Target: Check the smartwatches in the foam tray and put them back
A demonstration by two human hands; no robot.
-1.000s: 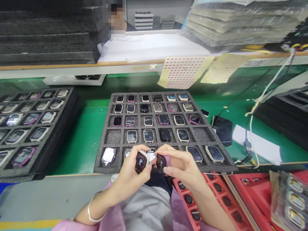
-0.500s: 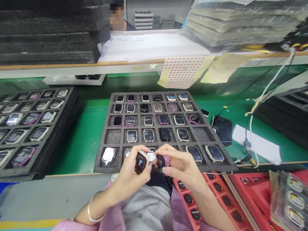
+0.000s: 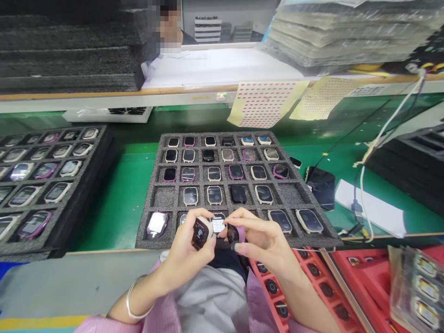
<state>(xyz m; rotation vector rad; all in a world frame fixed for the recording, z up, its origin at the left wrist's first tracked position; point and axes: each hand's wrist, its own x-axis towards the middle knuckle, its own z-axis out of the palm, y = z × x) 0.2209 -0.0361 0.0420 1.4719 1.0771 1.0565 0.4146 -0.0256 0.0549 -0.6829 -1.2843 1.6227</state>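
Observation:
My left hand (image 3: 189, 247) is closed around a white-cased smartwatch (image 3: 202, 232) whose dark screen is lit with a small picture. In my right hand (image 3: 265, 238) is a purple-cased smartwatch (image 3: 239, 233), gripped between thumb and fingers and turned partly on edge. The two watches are held close together, side by side. Between them shows a bright white face with printed lines (image 3: 218, 225); I cannot tell what it belongs to. Both hands are over the near edge of a grey foam tray (image 3: 164, 199) holding rows of smartwatches in square pockets.
Another foam tray of watches (image 3: 74, 199) lies to the left. Red trays with round dark parts (image 3: 272, 286) are below on the right. A black device (image 3: 321, 185), cables (image 3: 362, 185) and white paper (image 3: 374, 208) lie right of the tray. A person (image 3: 169, 27) sits beyond the shelf.
My left hand and the white watch have tilted slightly, moving a little left. The white face between the watches shows more fully. My right hand is nearly still.

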